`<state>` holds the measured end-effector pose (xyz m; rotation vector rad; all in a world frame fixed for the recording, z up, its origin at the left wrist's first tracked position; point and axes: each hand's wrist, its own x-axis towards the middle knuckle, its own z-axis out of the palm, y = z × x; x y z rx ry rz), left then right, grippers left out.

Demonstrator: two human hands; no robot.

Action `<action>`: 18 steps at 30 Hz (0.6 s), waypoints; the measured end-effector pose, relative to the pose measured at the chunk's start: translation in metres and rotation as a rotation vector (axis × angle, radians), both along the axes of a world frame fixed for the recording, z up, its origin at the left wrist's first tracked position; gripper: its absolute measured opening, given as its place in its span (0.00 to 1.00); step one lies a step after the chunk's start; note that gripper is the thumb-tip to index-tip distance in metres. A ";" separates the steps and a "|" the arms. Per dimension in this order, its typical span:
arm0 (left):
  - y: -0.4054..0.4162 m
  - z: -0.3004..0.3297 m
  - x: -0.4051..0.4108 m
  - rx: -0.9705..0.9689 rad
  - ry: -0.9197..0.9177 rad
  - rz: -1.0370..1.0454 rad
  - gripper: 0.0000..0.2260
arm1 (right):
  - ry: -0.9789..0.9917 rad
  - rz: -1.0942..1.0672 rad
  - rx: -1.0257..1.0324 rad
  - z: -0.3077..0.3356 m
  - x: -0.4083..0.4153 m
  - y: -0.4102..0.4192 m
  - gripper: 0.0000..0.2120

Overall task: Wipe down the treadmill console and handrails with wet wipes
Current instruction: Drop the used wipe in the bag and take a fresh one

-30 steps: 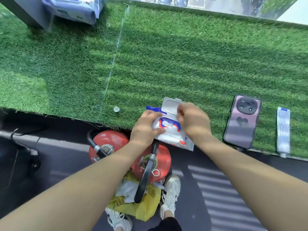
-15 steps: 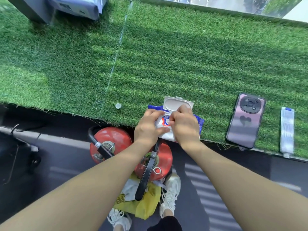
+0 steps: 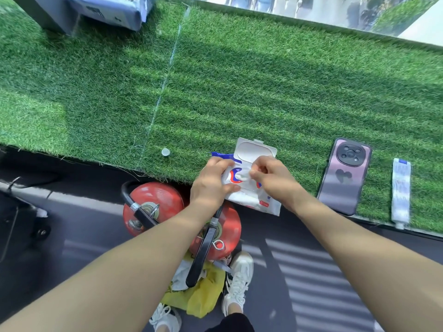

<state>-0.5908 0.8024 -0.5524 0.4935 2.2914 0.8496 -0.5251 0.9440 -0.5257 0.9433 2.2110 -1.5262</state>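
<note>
A ledge covered in green artificial grass (image 3: 239, 80) fills the upper view, with dark floor below it. Two red fire extinguishers (image 3: 153, 207) stand on the floor under the ledge's near edge, beside a yellow bag (image 3: 206, 298) and the person's white shoes (image 3: 238, 281). A purple phone (image 3: 342, 180) lies face down on the grass near the edge, with a white tube (image 3: 400, 192) just to its right. The pack of wet wipes (image 3: 249, 188) sits at the ledge's edge, partly overhanging, its white flip lid (image 3: 256, 150) standing open. The left hand (image 3: 211, 185) grips the pack's left side, fingers curled over the top and thumb across the front. The right hand (image 3: 273, 180) pinches the white wipe (image 3: 244, 172) at the opening with curled fingertips. A small white cap (image 3: 165, 152) lies on the grass to the left.
</note>
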 end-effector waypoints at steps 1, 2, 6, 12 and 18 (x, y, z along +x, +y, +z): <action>0.002 0.000 0.001 -0.010 0.002 -0.002 0.26 | 0.004 -0.012 0.002 0.000 0.000 -0.002 0.10; 0.003 0.001 0.001 -0.020 0.004 0.002 0.25 | -0.004 0.000 0.021 -0.001 -0.001 -0.006 0.06; 0.007 -0.001 0.002 -0.002 -0.029 0.073 0.23 | -0.097 0.154 0.290 -0.006 -0.013 -0.016 0.07; 0.022 -0.003 0.006 0.011 -0.063 0.252 0.13 | -0.047 -0.215 0.046 -0.004 -0.014 -0.015 0.07; 0.032 0.001 0.008 -0.062 0.035 0.339 0.11 | 0.088 -0.337 -0.113 0.014 -0.008 -0.008 0.14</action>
